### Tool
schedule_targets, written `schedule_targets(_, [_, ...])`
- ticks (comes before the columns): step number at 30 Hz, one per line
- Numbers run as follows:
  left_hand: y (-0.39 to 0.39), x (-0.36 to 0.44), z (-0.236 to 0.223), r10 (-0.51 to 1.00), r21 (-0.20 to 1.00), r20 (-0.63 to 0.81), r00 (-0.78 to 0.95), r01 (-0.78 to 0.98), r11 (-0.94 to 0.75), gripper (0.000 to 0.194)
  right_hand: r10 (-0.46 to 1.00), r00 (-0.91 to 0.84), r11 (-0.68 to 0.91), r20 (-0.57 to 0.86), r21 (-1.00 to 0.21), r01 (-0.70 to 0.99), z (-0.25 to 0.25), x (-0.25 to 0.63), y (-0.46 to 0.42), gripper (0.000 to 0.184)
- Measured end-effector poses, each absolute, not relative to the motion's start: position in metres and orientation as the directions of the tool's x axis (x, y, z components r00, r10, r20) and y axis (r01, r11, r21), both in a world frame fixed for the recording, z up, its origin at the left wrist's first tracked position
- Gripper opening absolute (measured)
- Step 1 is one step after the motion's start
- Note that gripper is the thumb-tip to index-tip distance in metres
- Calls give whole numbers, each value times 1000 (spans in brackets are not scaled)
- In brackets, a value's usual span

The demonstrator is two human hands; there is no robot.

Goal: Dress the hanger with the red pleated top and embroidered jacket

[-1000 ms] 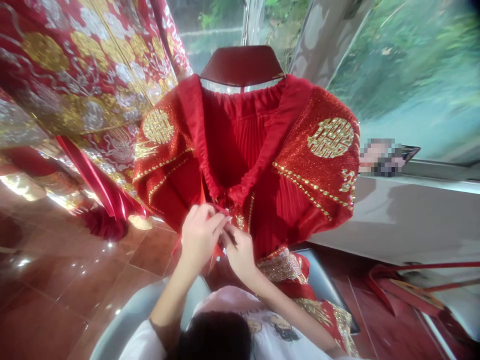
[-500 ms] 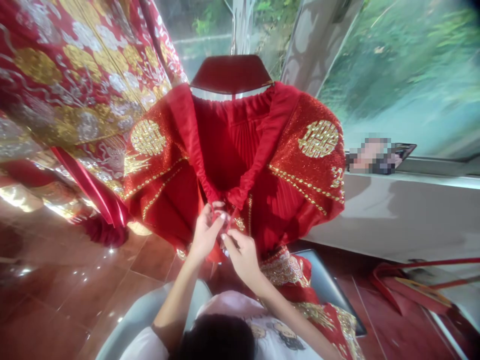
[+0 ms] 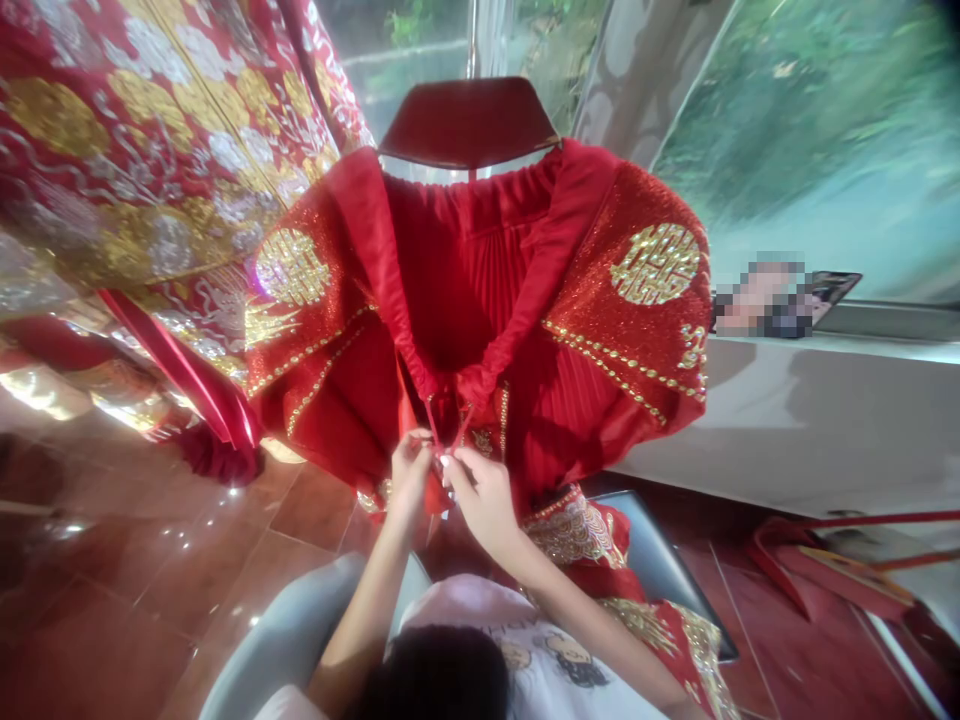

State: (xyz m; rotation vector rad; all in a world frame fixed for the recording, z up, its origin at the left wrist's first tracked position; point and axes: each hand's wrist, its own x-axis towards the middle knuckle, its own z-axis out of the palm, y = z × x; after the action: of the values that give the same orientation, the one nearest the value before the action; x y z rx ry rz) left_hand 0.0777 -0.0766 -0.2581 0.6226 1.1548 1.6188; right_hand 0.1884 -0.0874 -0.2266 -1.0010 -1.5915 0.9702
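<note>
A red pleated garment (image 3: 480, 290) with gold glitter panels and double-happiness emblems hangs from a dark red hanger (image 3: 469, 122) in front of me. Two thin red ties (image 3: 444, 432) come down from its waistband opening. My left hand (image 3: 409, 478) pinches one tie and my right hand (image 3: 481, 495) pinches the other, fingertips touching just below the opening. More of the garment's gold-embroidered cloth (image 3: 574, 530) lies over my lap.
A large red and gold embroidered robe (image 3: 142, 150) hangs at the left. A grey chair (image 3: 292, 630) sits under me on red floor tiles (image 3: 112, 600). A white ledge (image 3: 810, 420) runs along the window on the right, red hangers (image 3: 832, 565) below it.
My hands have dropped a little and come together, drawing the two red ties down and taut below the waistband. The view shifted slightly.
</note>
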Motion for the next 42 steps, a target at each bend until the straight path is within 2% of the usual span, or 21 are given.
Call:
schedule_targets(5, [-69,73,-274,881,924,-113,-460,-374,-77,29,936,-203,323,288,-932,165,-228,187,-86,31])
schedule_targets(10, [-62,59,-302,808,919,-293,-512,-384,90,32,939,-196,316,282,-933,173,-225,190,-89,30])
schedule_targets(14, [-69,57,-296,800,938,-269,-537,-335,90,29,943,-176,313,281,-931,186,-225,192,-89,26])
schedule_targets(17, [-79,62,-265,880,974,-83,-468,-227,-29,22,943,-157,322,292,-920,224,-225,192,-87,26])
schedule_targets(19, [-85,67,-242,949,982,64,-310,-148,-114,21,939,-145,340,312,-906,251,-224,193,-85,27])
schedule_targets(21, [-89,72,-225,976,986,153,-152,-48,-162,28,927,-168,370,335,-889,271,-220,195,-83,29])
schedule_targets(23, [-91,75,-215,969,968,226,-100,130,-213,33,909,-222,406,354,-871,275,-212,201,-82,30])
schedule_targets(25, [-92,72,-209,946,902,315,-77,333,-274,34,896,-254,429,363,-856,289,-201,212,-79,26])
schedule_targets(27, [-93,59,-201,904,800,421,-72,498,-333,31,889,-237,453,392,-832,320,-187,230,-73,23])
schedule_targets(29, [-93,36,-190,837,712,530,-135,606,-353,25,872,-204,489,445,-799,351,-172,254,-61,23])
schedule_targets(32, [-86,-8,-173,584,536,753,-304,797,-277,22,831,-141,548,538,-748,374,-154,294,-37,19])
schedule_targets(34, [-77,-28,-163,421,388,863,-279,900,-200,25,806,-96,569,584,-719,398,-149,313,-22,17])
schedule_targets(36, [-67,-33,-155,403,318,884,-236,936,-150,29,777,-76,592,625,-682,429,-150,320,-12,17])
schedule_targets(39, [-57,-10,-150,455,342,850,-267,935,-91,30,748,-94,609,658,-623,490,-158,311,-7,21])
schedule_targets(42, [-50,31,-154,359,344,884,-298,936,-71,27,740,-114,607,663,-584,538,-164,289,-6,23])
